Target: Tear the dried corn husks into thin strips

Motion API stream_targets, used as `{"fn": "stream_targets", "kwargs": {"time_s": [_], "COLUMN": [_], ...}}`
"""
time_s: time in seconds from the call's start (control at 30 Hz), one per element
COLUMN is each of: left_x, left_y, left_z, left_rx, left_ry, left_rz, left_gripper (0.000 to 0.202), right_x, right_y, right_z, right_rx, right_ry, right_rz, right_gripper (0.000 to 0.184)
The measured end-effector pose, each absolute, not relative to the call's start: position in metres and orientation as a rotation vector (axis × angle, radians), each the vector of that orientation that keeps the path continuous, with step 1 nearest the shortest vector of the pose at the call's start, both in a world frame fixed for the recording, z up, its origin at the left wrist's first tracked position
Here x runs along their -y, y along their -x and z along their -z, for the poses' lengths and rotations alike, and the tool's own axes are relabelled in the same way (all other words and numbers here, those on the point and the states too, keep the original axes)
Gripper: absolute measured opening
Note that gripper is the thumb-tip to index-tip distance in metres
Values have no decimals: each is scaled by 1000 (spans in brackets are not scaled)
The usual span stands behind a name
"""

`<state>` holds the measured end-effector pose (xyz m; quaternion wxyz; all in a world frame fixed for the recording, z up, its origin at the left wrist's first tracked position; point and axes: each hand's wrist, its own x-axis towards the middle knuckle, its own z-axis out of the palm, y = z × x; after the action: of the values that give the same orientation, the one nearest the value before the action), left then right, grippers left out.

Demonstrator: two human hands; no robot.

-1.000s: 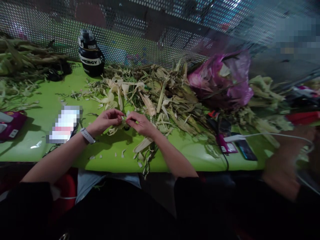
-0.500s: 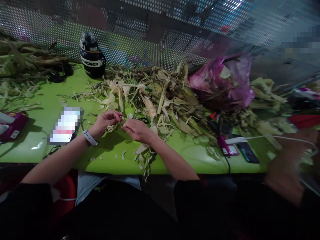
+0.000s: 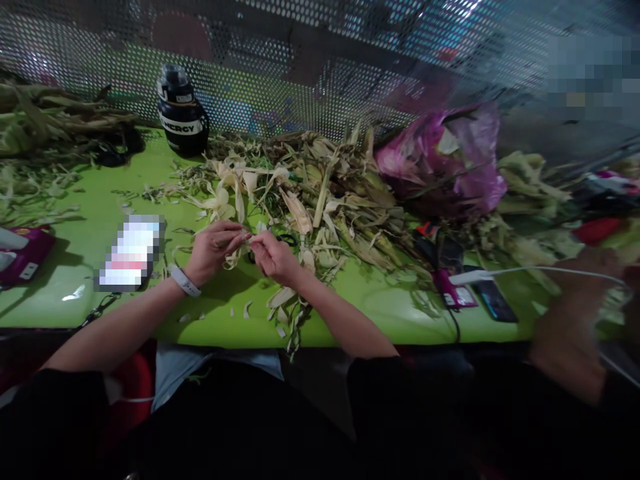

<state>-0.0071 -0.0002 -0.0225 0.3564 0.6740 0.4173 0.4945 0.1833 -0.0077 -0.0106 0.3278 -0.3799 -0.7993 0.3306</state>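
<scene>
Littering the green table (image 3: 390, 307): husks (image 3: 367, 200); perforated screen (image 3: 280, 60) behind.

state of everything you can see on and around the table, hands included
Left hand: fingertips pinched together
Right hand: fingers curled, pinching
Pale piece: between both hands' fingertips, too small to identify
White wristband: fastened
Left phone: screen lit
Right phone: lying flat, screen dark
Black bottle: upright, clear top on
Husk pile: loosely heaped
Pink bag: crumpled
</scene>
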Motion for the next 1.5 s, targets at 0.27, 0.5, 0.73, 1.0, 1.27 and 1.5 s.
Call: {"fn": "stream_targets", "kwargs": {"time_s": [0.27, 0.5, 0.73, 1.0, 1.27, 1.5], "left_x": [2, 0, 6, 0, -8, -12], "left_y": [5, 5, 3, 9, 16, 17], "left_z": [12, 16, 12, 5, 1, 0], "left_rx": [-1051, -986, -918, -876, -784, -656], "left_ry": [-1731, -1679, -1380, -1354, -940, -538], "left_rz": [-1244, -1152, -1047, -1051, -1136, -1192], "left_gripper": [16, 14, 17, 15, 9, 4], "right_x": [-3, 0, 1, -8, -23, -33], "right_y": [-177, -179, -181, -190, -207, -213], "right_z": [14, 14, 21, 13, 5, 0], "right_rx": [1632, 1862, 1924, 1753, 1828, 1791], "right_ry": [1059, 947, 875, 1022, 1033, 955], "right_rz": [-1276, -1020, -868, -1011, -1043, -1339], "right_gripper": [38, 30, 28, 29, 29, 30]}}
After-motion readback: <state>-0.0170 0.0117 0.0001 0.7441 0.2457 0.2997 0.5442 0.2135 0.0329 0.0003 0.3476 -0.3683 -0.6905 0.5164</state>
